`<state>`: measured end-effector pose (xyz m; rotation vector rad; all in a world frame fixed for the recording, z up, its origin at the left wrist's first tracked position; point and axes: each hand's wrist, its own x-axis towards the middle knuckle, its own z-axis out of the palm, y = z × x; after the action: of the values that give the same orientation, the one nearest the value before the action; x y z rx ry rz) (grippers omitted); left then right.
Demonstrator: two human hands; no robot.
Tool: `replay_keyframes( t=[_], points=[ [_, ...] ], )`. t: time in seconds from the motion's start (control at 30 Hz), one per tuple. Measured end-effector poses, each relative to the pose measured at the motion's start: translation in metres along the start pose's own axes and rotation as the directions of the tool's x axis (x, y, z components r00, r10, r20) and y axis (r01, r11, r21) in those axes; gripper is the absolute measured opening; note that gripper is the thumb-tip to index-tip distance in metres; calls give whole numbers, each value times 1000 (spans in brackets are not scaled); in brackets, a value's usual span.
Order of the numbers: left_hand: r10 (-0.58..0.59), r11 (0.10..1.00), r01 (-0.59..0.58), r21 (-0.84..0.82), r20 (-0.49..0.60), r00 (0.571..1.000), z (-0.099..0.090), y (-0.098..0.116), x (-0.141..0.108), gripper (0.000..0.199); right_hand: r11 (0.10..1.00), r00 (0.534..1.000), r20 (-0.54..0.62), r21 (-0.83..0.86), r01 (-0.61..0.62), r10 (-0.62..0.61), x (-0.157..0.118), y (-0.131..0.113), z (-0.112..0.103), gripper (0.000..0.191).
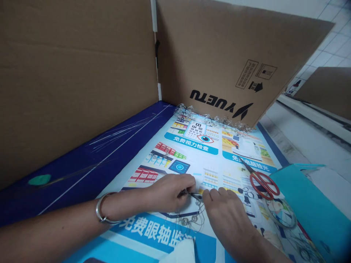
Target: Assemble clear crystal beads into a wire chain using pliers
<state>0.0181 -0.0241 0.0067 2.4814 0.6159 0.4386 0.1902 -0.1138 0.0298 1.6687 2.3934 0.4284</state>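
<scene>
Near the middle of the printed sheet, my left hand (pixel 175 191) is closed around the dark end of something thin, too small to name. My right hand (pixel 229 215) is closed close beside it, its fingertips on a shiny metal tip that spans the gap between the hands. Below that gap hang loops of thin wire (pixel 203 215) with small clear beads (pixel 185 221). What lies inside either fist is hidden. A silver bangle (pixel 100 208) circles my left wrist.
Red-handled scissors (pixel 264 185) and a wire coil (pixel 287 215) lie at right beside a turquoise box (pixel 309 204). Beaded wire pieces (pixel 216 120) line the foot of the cardboard wall (pixel 219 54). Long thin wires (pixel 123 132) and a green piece (pixel 40 179) lie at left.
</scene>
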Motion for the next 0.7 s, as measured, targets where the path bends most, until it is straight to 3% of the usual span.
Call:
replay_keyframes(
  t=[0.37, 0.7],
  points=[
    [5, 1000, -5, -26, 38, 999, -1, -3, 1, 3, 1000, 1000, -1, -2, -3, 3, -2, -1, -1, 21],
    [57, 998, -56, -16, 59, 997, -4, -4, 1, 9, 1000, 1000, 5, -1, -26, 26, -1, -2, -5, 17]
  ],
)
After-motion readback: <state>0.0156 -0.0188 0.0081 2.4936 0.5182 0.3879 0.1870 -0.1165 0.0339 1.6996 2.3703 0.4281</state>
